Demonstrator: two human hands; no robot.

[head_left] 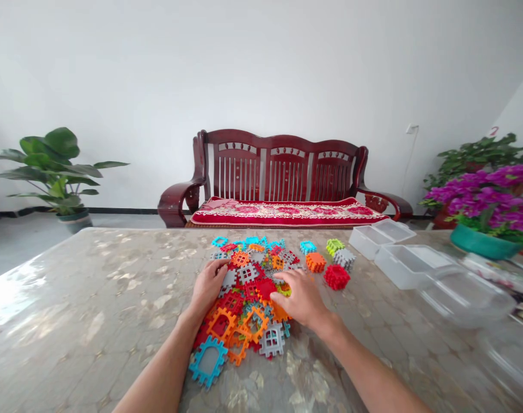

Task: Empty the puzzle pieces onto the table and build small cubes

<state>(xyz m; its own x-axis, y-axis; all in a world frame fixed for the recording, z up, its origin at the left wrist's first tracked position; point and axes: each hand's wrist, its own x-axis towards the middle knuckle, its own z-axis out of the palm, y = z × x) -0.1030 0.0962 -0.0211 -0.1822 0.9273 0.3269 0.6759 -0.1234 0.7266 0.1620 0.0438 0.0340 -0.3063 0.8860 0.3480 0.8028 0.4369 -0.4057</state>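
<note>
A heap of interlocking plastic building panels (pixel 247 274) in red, orange, grey and blue is spread on the table before me. My left hand (pixel 210 285) rests at the heap's left side, its fingertips by a plain grey panel (pixel 229 279). On the opposite side my right hand (pixel 301 293) reaches over the pieces, thumb and fingers apart, close to a red panel (pixel 265 288). I see nothing held in either hand. Nearest to me lie a blue frame panel (pixel 209 361) and a grey window panel (pixel 272 339).
Small stacks sorted by colour stand right of the heap: red (pixel 336 276), orange (pixel 315 262), grey (pixel 344 259), green (pixel 335 246) and blue (pixel 307 247). Clear plastic boxes (pixel 399 267) and a teal flower pot (pixel 485 244) occupy the right side. A wooden bench (pixel 283 166) stands beyond the table.
</note>
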